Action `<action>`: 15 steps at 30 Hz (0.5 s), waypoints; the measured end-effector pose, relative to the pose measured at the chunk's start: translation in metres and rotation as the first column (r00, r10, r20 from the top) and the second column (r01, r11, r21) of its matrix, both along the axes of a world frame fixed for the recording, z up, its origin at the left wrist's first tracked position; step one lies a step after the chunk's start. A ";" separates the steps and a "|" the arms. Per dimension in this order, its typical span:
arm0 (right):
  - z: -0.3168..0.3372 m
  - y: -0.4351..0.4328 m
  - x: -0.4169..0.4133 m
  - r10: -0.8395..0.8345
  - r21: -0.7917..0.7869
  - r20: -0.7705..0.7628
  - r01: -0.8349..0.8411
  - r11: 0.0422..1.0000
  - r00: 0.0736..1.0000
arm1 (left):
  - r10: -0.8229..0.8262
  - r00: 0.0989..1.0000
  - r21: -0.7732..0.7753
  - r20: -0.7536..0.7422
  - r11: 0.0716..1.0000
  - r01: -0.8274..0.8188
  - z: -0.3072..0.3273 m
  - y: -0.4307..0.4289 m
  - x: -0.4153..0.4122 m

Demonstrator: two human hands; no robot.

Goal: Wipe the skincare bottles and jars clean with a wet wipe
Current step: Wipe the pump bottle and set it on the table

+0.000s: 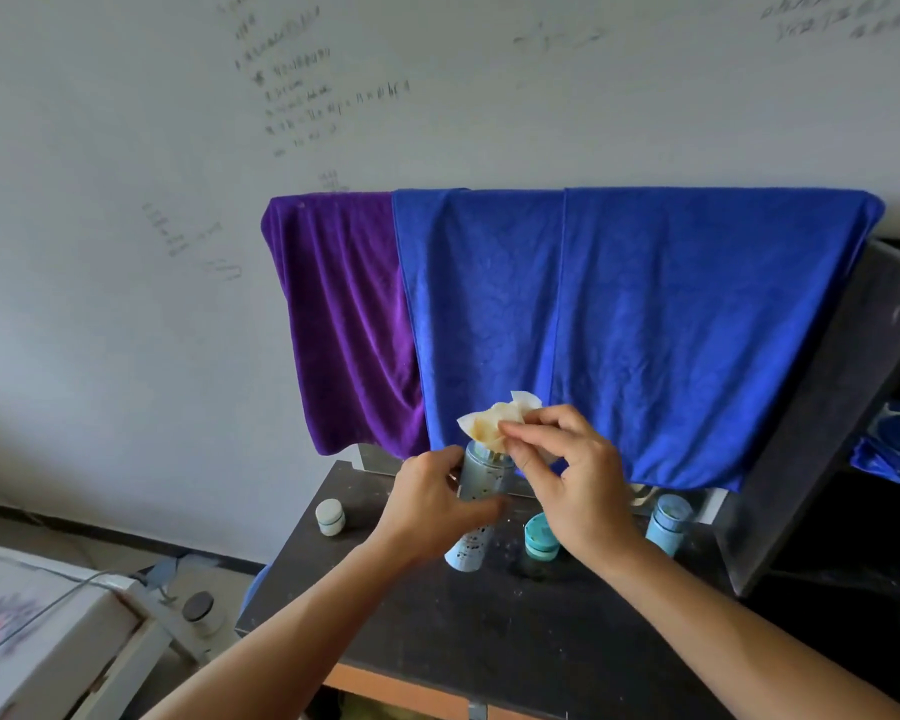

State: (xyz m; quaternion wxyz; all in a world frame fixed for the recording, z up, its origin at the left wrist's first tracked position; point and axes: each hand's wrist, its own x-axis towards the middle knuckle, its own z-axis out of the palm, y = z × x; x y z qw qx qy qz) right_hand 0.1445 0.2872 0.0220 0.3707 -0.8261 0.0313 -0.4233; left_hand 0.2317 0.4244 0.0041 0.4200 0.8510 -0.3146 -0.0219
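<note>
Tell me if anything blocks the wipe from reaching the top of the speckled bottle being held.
Nothing visible does. The right hand pinches the stained wet wipe directly at the top of the speckled blue bottle, which the left hand holds by its side. The teal jar and the other blue bottle stand lower, to the right.

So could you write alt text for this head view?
A left hand holds a speckled bottle over a dark table while the right hand presses a stained wipe onto its top.
</note>
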 end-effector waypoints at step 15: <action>0.008 -0.018 0.013 0.264 0.738 -0.223 -0.015 0.675 0.938 | -0.018 0.950 0.147 0.312 0.989 -0.029 0.003 0.017 0.002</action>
